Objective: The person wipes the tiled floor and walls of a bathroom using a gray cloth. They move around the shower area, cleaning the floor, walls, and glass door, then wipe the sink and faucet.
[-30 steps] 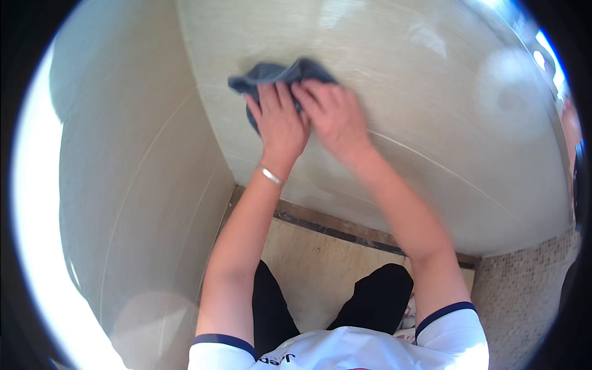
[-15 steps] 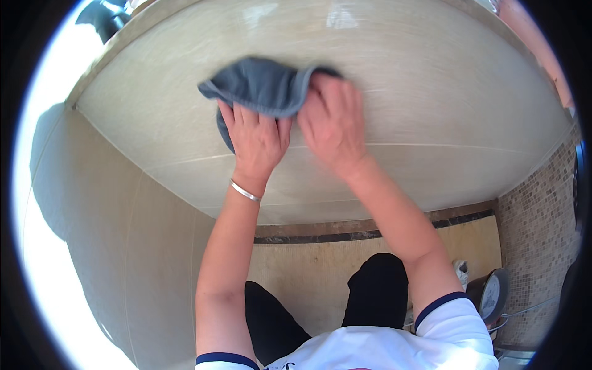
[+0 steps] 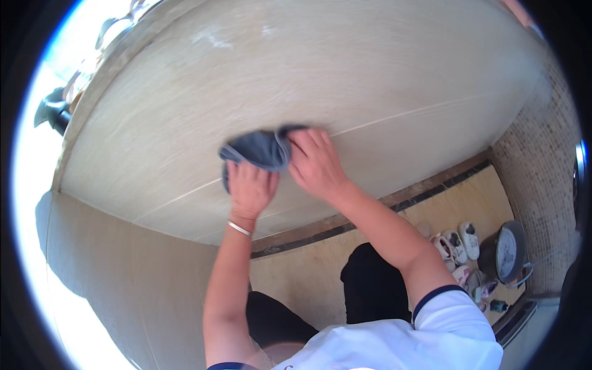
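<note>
Cloth (image 3: 254,149) is lying bunched against the wall (image 3: 382,68), left hand (image 3: 251,192) loosely gripping its lower edge, right hand (image 3: 317,165) half-curled, gripping its side, apparently preventing slipping.

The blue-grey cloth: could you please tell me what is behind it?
Behind the blue-grey cloth is the beige wall; its pale joint line shows on either side. The patch directly under the cloth is covered, so its condition cannot be seen.
</note>
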The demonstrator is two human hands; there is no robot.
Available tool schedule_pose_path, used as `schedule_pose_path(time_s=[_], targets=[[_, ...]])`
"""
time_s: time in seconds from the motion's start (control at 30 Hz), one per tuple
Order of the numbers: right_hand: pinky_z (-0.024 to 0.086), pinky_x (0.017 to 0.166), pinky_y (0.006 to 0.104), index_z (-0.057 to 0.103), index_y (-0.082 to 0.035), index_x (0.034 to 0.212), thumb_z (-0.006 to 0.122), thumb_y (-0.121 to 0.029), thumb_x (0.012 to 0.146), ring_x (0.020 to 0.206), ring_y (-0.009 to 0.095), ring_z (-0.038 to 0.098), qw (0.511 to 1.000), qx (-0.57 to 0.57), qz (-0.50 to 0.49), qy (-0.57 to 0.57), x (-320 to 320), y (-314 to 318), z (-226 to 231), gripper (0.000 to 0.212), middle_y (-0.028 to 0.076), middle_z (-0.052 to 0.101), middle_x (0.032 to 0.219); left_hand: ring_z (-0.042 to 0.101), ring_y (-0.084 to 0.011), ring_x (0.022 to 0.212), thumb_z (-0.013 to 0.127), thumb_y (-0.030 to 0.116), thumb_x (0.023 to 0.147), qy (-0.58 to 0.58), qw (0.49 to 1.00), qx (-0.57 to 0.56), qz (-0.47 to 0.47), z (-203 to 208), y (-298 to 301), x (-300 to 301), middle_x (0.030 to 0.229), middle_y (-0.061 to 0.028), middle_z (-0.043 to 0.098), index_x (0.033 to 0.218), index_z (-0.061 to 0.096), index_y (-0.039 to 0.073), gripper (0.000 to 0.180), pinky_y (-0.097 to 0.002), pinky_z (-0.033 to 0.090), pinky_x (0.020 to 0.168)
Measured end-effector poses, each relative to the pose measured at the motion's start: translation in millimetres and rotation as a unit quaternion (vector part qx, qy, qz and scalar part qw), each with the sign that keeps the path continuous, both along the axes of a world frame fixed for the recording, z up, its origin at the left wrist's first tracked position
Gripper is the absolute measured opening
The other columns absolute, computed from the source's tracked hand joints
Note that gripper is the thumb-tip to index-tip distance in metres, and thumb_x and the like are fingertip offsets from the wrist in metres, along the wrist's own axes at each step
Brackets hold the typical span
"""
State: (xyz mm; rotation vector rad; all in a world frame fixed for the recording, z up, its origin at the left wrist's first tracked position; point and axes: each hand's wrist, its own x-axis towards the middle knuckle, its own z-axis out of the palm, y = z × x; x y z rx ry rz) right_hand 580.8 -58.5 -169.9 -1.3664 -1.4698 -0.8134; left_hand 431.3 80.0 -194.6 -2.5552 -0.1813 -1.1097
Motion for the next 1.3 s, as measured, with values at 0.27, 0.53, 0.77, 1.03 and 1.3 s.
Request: schedule_pose_path(time_s=[0.27, 0.53, 0.77, 1.03, 1.3], targets=[[0.044, 0.081, 0.0439, 0.063, -0.002, 0.101, 0.064, -0.006, 0.079, 0.094, 0.033, 0.054, 0.977, 0.202, -0.07, -0.007, 52, -3, 118, 0.023, 0.014, 0.057, 0.108, 0.048, -0.0387, 0.13, 0.06, 0.021, 0.094, -0.178, 0.982, 0.064, -0.007, 149, -39, 84, 0.137, -0.0203, 0.053, 0.128, 0.062, 0.003, 0.039, -0.0595, 0.025, 0.112], [0.045, 0.088, 0.0493, 0.063, 0.002, 0.106, 0.071, -0.014, 0.08, 0.103, 0.041, 0.055, 0.991, 0.078, -0.07, 0.086, 60, -39, -45, 0.032, 0.021, 0.057, 0.115, 0.053, -0.0338, 0.121, 0.068, 0.03, 0.085, 0.032, 0.997, 0.065, -0.013, -1, -27, 81, 0.129, -0.0149, 0.057, 0.124, 0.063, 0.008, 0.045, -0.0642, 0.028, 0.111], [0.044, 0.091, 0.0495, 0.059, 0.001, 0.115, 0.07, -0.02, 0.082, 0.105, 0.039, 0.053, 0.979, 0.138, -0.133, 0.076, 80, -44, 33, 0.041, 0.021, 0.055, 0.119, 0.049, -0.0373, 0.128, 0.068, 0.027, 0.085, 0.021, 0.998, 0.045, -0.05, 93, -59, 121, 0.135, -0.0188, 0.054, 0.127, 0.06, 0.003, 0.049, -0.0627, 0.026, 0.112], [0.042, 0.101, 0.0521, 0.061, 0.0, 0.117, 0.063, -0.012, 0.085, 0.116, 0.042, 0.049, 0.956, 0.267, -0.118, -0.008, 121, -32, 104, 0.034, 0.02, 0.053, 0.126, 0.049, -0.0332, 0.132, 0.057, 0.03, 0.095, -0.113, 0.98, 0.163, 0.018, 135, -71, 170, 0.14, -0.0182, 0.053, 0.134, 0.056, 0.003, 0.047, -0.0586, 0.028, 0.112], [0.035, 0.111, 0.055, 0.061, 0.002, 0.121, 0.063, -0.014, 0.085, 0.13, 0.048, 0.041, 0.974, 0.119, -0.177, 0.08, 124, -66, -40, 0.04, 0.026, 0.048, 0.138, 0.051, -0.0342, 0.126, 0.062, 0.035, 0.091, 0.12, 0.99, 0.063, -0.04, 17, -83, 165, 0.128, -0.0193, 0.057, 0.128, 0.058, 0.001, 0.05, -0.0592, 0.03, 0.111]])
